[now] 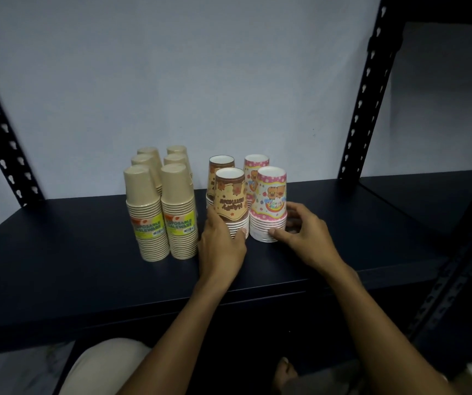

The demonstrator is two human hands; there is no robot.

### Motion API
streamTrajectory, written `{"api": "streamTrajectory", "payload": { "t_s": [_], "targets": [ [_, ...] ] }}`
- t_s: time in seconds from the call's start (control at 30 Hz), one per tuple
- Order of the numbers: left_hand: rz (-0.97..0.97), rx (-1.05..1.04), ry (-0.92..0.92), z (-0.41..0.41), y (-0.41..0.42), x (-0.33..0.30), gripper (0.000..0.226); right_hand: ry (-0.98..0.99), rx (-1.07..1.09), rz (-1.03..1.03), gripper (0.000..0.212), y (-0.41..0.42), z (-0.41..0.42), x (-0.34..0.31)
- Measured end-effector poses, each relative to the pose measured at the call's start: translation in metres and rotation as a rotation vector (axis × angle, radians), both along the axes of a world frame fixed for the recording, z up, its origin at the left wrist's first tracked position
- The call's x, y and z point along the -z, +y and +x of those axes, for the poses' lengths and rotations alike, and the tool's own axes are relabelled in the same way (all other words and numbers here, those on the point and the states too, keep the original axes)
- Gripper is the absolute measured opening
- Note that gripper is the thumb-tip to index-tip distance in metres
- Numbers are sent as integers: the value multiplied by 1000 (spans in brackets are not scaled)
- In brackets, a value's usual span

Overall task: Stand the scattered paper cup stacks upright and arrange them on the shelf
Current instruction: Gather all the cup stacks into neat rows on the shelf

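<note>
On the dark blue metal shelf (58,252) stand ten stacks of paper cups, all upside down with the bottoms up, gathered around the middle of the board. Six plain beige paper cup stacks (160,201) form two rows running from the back edge toward the front edge; the two front ones carry a yellow-green label. Just beside them to the right stand two brown printed paper cup stacks (230,201), one behind the other, and then two pink printed paper cup stacks (270,206), also one behind the other. The left hand (222,246) holds the lower part of the front brown stack, its fingers (210,220) curled around the left side and the thumb pressed on the rims at the front. The right hand (304,232) holds the base of the front pink stack, the fingers spread and curved around its right side, the thumb touching the lowest rims.
</note>
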State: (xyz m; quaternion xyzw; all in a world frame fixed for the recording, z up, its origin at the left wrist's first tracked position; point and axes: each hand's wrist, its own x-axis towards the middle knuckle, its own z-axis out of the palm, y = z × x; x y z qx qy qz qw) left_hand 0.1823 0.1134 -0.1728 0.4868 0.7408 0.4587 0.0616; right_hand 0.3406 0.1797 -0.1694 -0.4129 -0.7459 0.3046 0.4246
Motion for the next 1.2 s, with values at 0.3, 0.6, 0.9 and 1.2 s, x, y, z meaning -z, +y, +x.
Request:
{"api": "streamTrajectory", "payload": {
  "t_s": [0.3, 0.6, 0.9, 1.2],
  "targets": [
    [-180, -21, 238, 6, -34, -7, 77, -86, 33, 31, 63, -6, 3, 0],
    [-238, 33, 377, -56, -101, -16, 25, -107, 152, 89, 46, -20, 4, 3],
    [-262, -157, 323, -156, -123, -7, 29, -33, 232, 381, 25, -47, -14, -35],
    [-442, -48, 350, -205, -58, -9, 27, -566, -24, 713, 37, -31, -45, -95]
  ]
}}
